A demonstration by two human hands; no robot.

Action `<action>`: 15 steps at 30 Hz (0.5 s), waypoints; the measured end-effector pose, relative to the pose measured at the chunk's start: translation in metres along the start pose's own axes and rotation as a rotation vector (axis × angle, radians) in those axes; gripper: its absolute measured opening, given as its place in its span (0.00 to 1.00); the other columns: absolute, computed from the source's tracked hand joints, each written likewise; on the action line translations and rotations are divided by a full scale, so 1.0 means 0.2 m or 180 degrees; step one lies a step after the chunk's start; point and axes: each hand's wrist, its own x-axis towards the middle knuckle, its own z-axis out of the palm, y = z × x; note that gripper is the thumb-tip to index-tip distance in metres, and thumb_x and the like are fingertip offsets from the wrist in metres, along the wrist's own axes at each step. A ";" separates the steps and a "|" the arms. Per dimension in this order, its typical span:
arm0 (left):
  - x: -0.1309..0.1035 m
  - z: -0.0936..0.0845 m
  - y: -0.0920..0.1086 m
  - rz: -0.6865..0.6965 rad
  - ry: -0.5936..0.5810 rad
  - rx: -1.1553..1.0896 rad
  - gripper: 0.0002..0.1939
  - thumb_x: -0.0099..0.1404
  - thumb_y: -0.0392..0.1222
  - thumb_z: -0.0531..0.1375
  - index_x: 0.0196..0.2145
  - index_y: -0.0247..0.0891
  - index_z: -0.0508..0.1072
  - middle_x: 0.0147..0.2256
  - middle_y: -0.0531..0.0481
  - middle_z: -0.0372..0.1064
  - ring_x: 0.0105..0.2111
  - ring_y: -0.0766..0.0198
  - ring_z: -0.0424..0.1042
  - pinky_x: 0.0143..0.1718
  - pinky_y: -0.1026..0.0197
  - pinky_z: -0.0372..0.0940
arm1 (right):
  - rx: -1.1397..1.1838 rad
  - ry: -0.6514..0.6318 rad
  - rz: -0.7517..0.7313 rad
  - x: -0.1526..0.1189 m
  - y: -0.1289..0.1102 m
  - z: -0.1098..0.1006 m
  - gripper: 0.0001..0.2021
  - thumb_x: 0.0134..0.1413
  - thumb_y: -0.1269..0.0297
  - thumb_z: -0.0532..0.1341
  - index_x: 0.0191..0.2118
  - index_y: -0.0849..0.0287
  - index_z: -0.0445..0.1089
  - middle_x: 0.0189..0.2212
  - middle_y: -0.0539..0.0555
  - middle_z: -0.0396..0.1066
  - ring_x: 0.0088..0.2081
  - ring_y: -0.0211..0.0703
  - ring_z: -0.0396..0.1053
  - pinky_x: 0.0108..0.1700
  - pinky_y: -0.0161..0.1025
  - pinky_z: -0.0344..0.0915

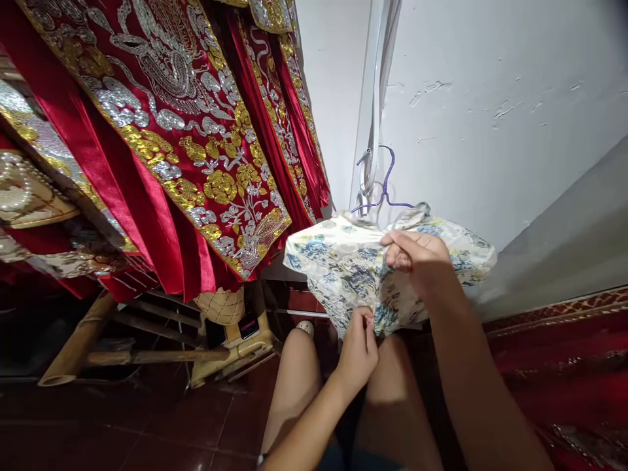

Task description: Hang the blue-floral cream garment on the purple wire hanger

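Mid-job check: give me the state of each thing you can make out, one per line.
Left hand: closed, pinching the garment low.
Right hand: closed, pinching it higher up.
Floral garment: on the hanger, creased; fastened or not, unclear.
Purple hanger: upright, hung at the strap.
White strap: hanging down.
Red embroidered cloth: hanging.
White wall: scuffed.

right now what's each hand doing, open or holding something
Left hand: closed, pinching the floral-print shirt low on its front.
Right hand: closed, pinching the same floral-print shirt higher up.
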 end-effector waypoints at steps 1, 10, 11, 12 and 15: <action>-0.01 0.00 -0.01 0.0055 -0.0114 0.0064 0.06 0.74 0.34 0.46 0.44 0.41 0.59 0.38 0.47 0.62 0.39 0.60 0.64 0.44 0.58 0.61 | 0.0078 0.0048 -0.0126 0.00 -0.02 0.02 0.18 0.45 0.51 0.71 0.29 0.63 0.75 0.14 0.50 0.68 0.14 0.31 0.57 0.16 0.31 0.51; 0.26 -0.18 0.17 0.0565 0.0069 0.0103 0.06 0.75 0.37 0.50 0.47 0.39 0.63 0.36 0.48 0.67 0.37 0.61 0.69 0.43 0.59 0.64 | 0.0036 0.0079 -0.0454 -0.11 0.01 0.05 0.13 0.57 0.53 0.63 0.30 0.57 0.71 0.15 0.47 0.65 0.15 0.33 0.56 0.19 0.33 0.52; 0.32 -0.22 0.24 0.0773 0.0344 0.0054 0.09 0.75 0.38 0.50 0.51 0.39 0.63 0.35 0.49 0.67 0.37 0.62 0.70 0.44 0.59 0.65 | -0.0025 0.0041 -0.0434 -0.11 0.02 0.05 0.12 0.57 0.54 0.63 0.30 0.57 0.71 0.15 0.47 0.65 0.16 0.33 0.56 0.19 0.33 0.52; 0.39 -0.26 0.31 0.1040 0.0558 0.0046 0.13 0.75 0.39 0.51 0.55 0.39 0.62 0.35 0.49 0.68 0.37 0.62 0.71 0.44 0.59 0.65 | -0.0083 0.0010 -0.0434 -0.12 0.02 0.05 0.12 0.58 0.54 0.62 0.30 0.57 0.71 0.15 0.47 0.64 0.16 0.34 0.55 0.19 0.33 0.52; 0.56 -0.35 0.48 0.1530 0.0426 0.0362 0.15 0.76 0.39 0.51 0.57 0.40 0.67 0.43 0.46 0.72 0.41 0.62 0.72 0.46 0.59 0.66 | -0.0261 -0.0069 -0.0531 -0.13 0.02 0.05 0.12 0.59 0.56 0.61 0.29 0.57 0.72 0.15 0.47 0.62 0.17 0.34 0.55 0.20 0.34 0.52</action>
